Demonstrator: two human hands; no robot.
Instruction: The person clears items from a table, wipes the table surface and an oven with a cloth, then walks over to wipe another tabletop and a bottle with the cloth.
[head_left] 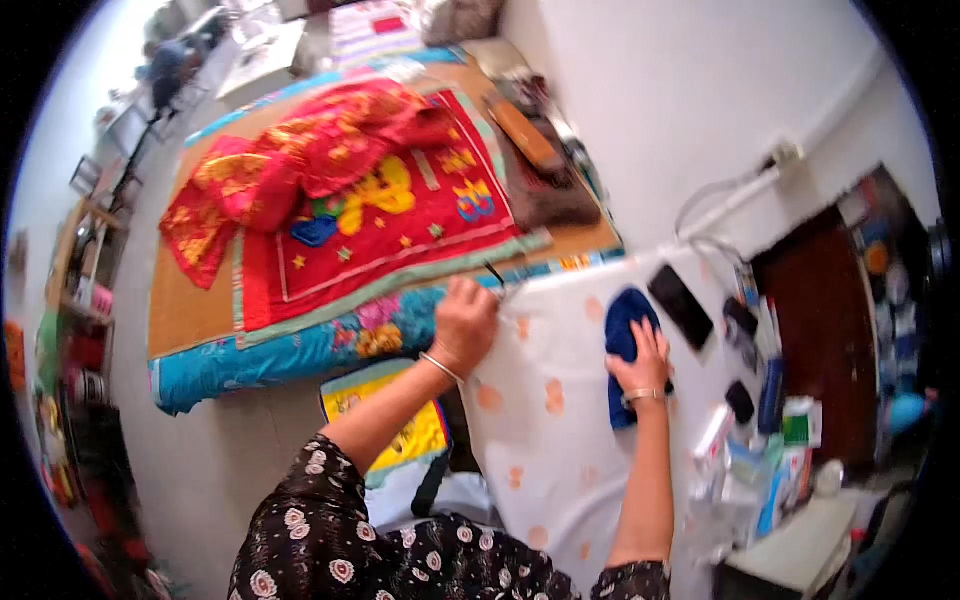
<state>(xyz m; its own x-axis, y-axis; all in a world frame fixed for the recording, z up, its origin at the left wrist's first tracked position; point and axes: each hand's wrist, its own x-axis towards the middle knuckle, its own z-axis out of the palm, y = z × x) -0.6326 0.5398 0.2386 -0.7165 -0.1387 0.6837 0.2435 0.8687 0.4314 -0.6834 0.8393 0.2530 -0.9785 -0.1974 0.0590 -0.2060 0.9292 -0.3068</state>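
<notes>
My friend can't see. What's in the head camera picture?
A person's right hand lies on a blue cloth on a white tablecloth with orange spots, near a black phone. The left hand is by the tablecloth's edge, near a thin dark thing too blurry to name. Beyond is a bed with a red blanket.

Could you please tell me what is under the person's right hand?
A dark blue cloth item, lying on the white patterned cover. The patch directly beneath the right hand is hidden.

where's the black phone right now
In the head view, the black phone lies right of centre on the white tablecloth, right of the dark blue cloth under the right hand.
</notes>
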